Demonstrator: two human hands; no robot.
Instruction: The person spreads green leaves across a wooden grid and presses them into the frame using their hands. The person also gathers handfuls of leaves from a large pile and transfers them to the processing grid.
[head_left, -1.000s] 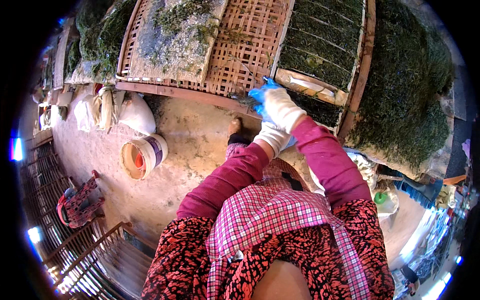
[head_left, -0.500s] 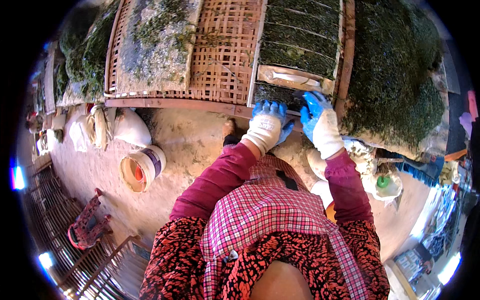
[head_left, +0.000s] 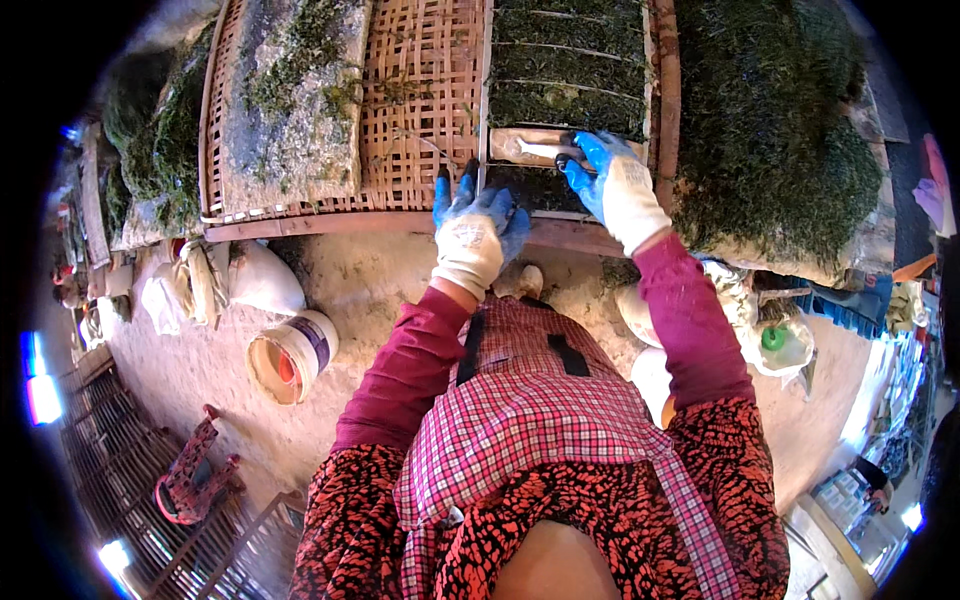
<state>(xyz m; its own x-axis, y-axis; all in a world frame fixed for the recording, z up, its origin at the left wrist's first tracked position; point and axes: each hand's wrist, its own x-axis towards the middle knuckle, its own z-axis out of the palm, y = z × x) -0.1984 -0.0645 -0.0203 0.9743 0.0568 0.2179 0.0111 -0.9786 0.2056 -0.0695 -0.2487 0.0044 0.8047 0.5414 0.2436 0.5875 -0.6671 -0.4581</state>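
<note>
A long wooden frame [head_left: 484,92] lies on a woven bamboo tray [head_left: 418,100], with dark green leafy material [head_left: 568,75] parted by thin crosswise strips. Across its near part sits a wooden block [head_left: 507,146] with a pale handle-like strip [head_left: 540,149] on top. My right hand [head_left: 618,188], in a blue-and-white work glove with darkened fingertips, is closed at the block's right end; its fingers hide that end. At the frame's near left corner my left hand [head_left: 474,228], gloved alike, has its fingers stretched out and apart, holding nothing. Its fingertips reach the frame's left rail.
A board with green material [head_left: 290,110] rests on the tray's left part. More dark green material [head_left: 775,130] is heaped at the right. Behind me on the floor are a white bucket [head_left: 280,360] lying tilted, a white sack [head_left: 265,280] and a red-patterned chair-like object [head_left: 190,470].
My right hand has moved from the frame's near right corner up onto the wooden block. My left hand has shifted left to the frame's left rail, its fingers straightening. The view has shifted slightly.
</note>
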